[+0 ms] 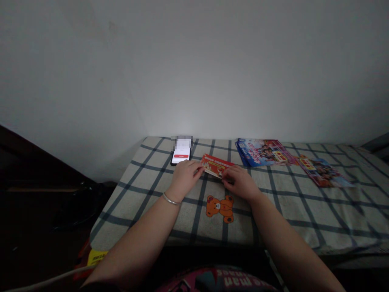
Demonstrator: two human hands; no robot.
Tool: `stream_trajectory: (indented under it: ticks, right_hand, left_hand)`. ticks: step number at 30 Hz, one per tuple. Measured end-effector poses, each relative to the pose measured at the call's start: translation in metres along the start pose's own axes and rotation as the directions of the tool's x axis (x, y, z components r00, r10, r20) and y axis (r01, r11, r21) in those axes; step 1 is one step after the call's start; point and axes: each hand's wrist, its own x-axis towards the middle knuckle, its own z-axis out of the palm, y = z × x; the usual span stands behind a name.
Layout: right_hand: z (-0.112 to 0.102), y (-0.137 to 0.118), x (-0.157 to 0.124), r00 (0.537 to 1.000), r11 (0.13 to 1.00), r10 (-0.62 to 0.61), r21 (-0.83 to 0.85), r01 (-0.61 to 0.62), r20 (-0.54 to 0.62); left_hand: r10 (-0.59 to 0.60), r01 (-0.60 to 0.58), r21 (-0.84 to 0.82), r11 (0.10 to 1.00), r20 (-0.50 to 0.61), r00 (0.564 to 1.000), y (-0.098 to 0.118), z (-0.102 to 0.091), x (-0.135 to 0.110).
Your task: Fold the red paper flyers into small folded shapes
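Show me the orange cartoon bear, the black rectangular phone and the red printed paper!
Orange cartoon bear (223,208): head view, its body.
Black rectangular phone (182,152): head view, its lit screen.
Red printed paper (215,164): head view, its printed face.

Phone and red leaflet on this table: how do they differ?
The phone has a lit, mostly white screen; the red leaflet is mostly red, with printed lettering.
The phone lies lengthwise away from the person; the red leaflet runs crosswise, slanting.
The red leaflet is held by the left hand and right hand; the phone is held by neither.
Both look rectangular.
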Motion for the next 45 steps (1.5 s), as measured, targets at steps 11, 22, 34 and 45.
stream_trajectory:
  ticks: [11, 22, 34, 45]
  right_hand:
    - [0.001, 0.011, -0.005, 0.999, 0.999, 0.013, -0.032, -0.012, 0.046]
    - [-0.001, 0.003, 0.001, 1.0, 0.999, 0.027, -0.039, -0.027, -0.006]
    - [0.002, -0.005, 0.001, 1.0, 0.994, -0.008, 0.107, 0.006, 0.019]
    - [0.009, -0.007, -0.003, 0.994, 0.976, 0.092, 0.192, -0.103, 0.065]
  left_hand:
    - [-0.112, 0.106, -0.095, 0.99, -0.057, 0.992, -0.003, 0.0, -0.001]
    - [-0.307, 0.224, -0.389, 0.894, -0.165, 0.937, -0.004, 0.002, -0.001]
    - [-0.105, 0.089, -0.261, 0.961, -0.047, 0.993, 0.007, 0.007, -0.004]
    - [0.015, -0.001, -0.284, 0.959, 0.047, 0.999, 0.013, 0.011, -0.005]
